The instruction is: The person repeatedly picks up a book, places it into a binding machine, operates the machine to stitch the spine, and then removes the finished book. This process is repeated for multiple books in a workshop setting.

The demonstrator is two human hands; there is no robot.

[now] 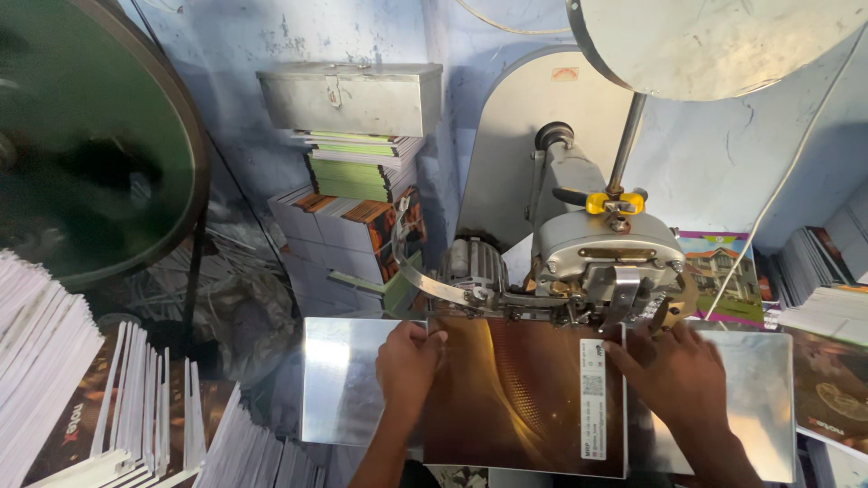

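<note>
Both hands flat on brown glossy booklet, on the steel counter under the stitching machine head. Left hand grips its far-left edge, right hand presses far-right corner, fingers spread. More booklet stacks near left.

booklet on metal table, stitching machine behind, stacks rear left
</note>
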